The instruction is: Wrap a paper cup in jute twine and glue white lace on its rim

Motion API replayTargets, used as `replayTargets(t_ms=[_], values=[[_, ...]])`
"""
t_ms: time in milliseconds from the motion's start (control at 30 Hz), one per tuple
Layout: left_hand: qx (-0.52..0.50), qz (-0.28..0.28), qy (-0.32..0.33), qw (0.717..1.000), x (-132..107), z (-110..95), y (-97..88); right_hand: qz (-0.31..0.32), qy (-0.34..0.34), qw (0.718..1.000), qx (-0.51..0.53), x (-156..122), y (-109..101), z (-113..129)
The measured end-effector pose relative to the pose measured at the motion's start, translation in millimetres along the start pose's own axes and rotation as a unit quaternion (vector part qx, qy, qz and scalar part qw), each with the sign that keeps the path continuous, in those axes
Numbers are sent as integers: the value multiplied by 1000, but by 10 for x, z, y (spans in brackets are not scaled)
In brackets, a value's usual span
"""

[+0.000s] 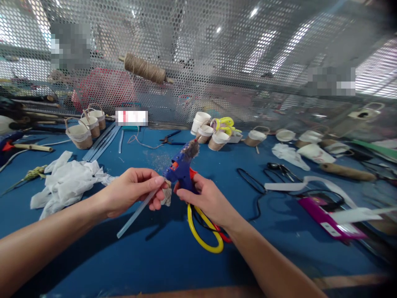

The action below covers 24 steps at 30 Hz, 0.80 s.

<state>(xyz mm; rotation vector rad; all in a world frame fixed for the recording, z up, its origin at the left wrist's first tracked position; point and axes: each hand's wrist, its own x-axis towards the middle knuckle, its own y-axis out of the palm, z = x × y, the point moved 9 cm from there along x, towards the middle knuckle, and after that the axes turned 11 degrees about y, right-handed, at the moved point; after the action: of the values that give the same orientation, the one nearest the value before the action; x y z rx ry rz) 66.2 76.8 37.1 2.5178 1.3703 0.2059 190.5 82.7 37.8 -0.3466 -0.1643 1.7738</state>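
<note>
My right hand (pixel 211 196) is closed round the handle of a blue glue gun (pixel 182 165), whose dirty, crusted nozzle points away and up. My left hand (pixel 139 192) pinches a long, translucent glue stick (pixel 133 221) at the back end of the gun; its free end slants down toward me. A small beige scrap (pixel 166 196) hangs beside the left fingertips. Just under the right hand are yellow and red loops of what look like scissors (pixel 214 249); I cannot tell whether they lie on the table or hang from the hand.
White cloth strips (pixel 70 180) lie left on the blue table (pixel 130 265). Small lined baskets (pixel 82 136) stand along the back, near spare glue sticks (pixel 104 142) and pliers (pixel 172 138). Rightward are a purple box (pixel 331 217) and black cable (pixel 257 203). Twine (pixel 145 68) hangs on the mesh.
</note>
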Motion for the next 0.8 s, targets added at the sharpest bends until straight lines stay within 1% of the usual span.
replayTargets(t_ms=[67,133,167,200,233,267,300,333,367,400,467,533,567,633,700,733,800], values=[[55,20,11,998,20,6,19,-54,-1,997,-46,7,-59,26],[164,56,37,984,47,-24,33,-102,-7,992,-71,5,-127,51],[234,65,58,968,63,-61,16,-126,-10,989,-79,-1,-169,63],[307,61,81,946,80,-116,-26,-147,-14,985,-85,-9,-215,74],[376,43,102,920,96,-184,-94,-162,-17,983,-88,-17,-256,83],[440,13,117,890,108,-257,-183,-172,-16,982,-82,-23,-296,85],[494,-17,121,861,115,-316,-279,-174,-9,982,-69,-23,-331,72],[536,-34,107,837,123,-332,-370,-168,2,985,-47,-17,-358,49],[565,-35,81,820,133,-308,-449,-155,12,988,-21,-7,-375,25],[581,-26,51,812,142,-251,-517,-140,18,990,-1,5,-384,8],[578,2,4,816,150,-101,-613,-119,14,993,9,24,-408,4],[553,17,-21,833,154,52,-671,-118,0,993,-12,35,-449,13],[533,15,-24,846,157,115,-690,-125,-1,992,-24,39,-476,6],[464,-1,-15,886,168,213,-699,-137,11,990,-23,47,-519,-28],[380,-29,-7,924,171,284,-694,-128,22,991,35,54,-515,-53],[347,-42,-6,937,168,315,-689,-114,24,990,76,58,-493,-55],[311,-60,-8,948,157,358,-674,-79,23,986,147,66,-429,-35]])
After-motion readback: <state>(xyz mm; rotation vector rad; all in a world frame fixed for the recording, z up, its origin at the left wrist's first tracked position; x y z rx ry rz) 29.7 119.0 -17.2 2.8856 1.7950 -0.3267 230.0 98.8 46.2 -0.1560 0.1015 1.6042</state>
